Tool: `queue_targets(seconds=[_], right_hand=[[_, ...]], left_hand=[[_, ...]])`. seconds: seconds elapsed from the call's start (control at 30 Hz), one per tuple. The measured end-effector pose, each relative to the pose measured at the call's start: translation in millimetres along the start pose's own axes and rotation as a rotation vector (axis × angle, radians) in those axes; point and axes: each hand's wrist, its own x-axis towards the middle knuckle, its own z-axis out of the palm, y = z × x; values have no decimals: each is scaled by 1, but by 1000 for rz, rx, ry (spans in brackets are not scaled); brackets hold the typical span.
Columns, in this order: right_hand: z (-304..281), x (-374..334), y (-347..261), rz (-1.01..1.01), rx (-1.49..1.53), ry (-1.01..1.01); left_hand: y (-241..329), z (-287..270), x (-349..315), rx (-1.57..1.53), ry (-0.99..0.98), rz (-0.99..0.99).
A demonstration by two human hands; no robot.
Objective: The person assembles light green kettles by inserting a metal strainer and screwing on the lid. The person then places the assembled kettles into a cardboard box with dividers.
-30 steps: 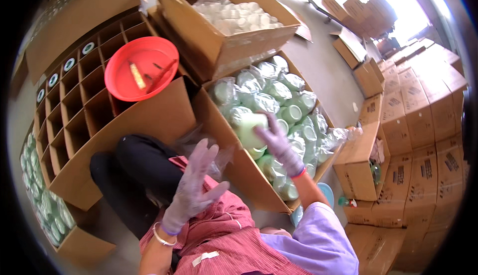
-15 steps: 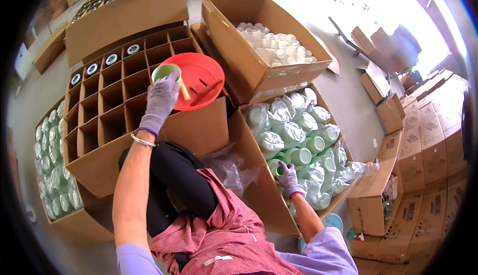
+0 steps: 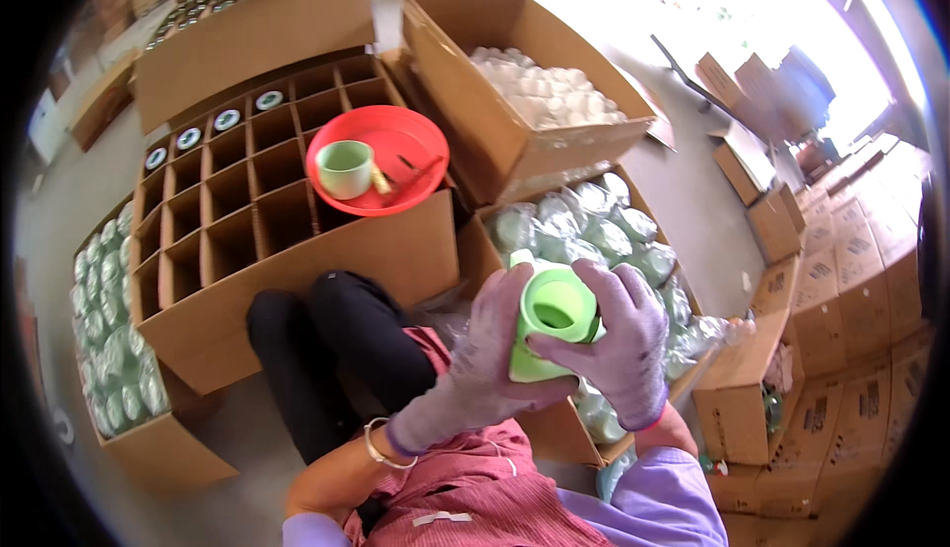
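In front of my lap, both hands hold a light-green plastic bottle [image 3: 560,306] with a wide round mouth turned up toward me. My left hand [image 3: 485,354], in a grey glove, wraps its left side and underside. The gloved right hand [image 3: 625,339] grips it from the right, thumb across the front below the rim. To the left, a green cup [image 3: 344,170] stands in a red round tray [image 3: 430,141] beside a small yellowish piece and dark thin tools. The tray rests on the corner of a divided carton [image 3: 297,270].
Behind my hands, an open carton holds several bagged green containers [image 3: 604,235]. Beyond it stands a carton of small white caps [image 3: 554,92]. A carton of wrapped green pieces [image 3: 119,369] sits at far left. Stacked boxes [image 3: 841,290] line the right side.
My left hand has let go of the green cup, now in the red tray, and moved right. My right hand has come up from the carton with a green bottle, which both hands hold.
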Motion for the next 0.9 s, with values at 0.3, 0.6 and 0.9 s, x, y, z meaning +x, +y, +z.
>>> queue_targets(seconds=[0.3, 0.6, 0.9], right_hand=[[120, 126, -16, -198, 728, -114], [342, 196, 7, -54, 33, -520], [360, 211, 70, 401, 808, -321]], left_hand=[[106, -174, -44, 3, 290, -438], [79, -214, -86, 614, 458, -302], [86, -234, -61, 605, 134, -255]])
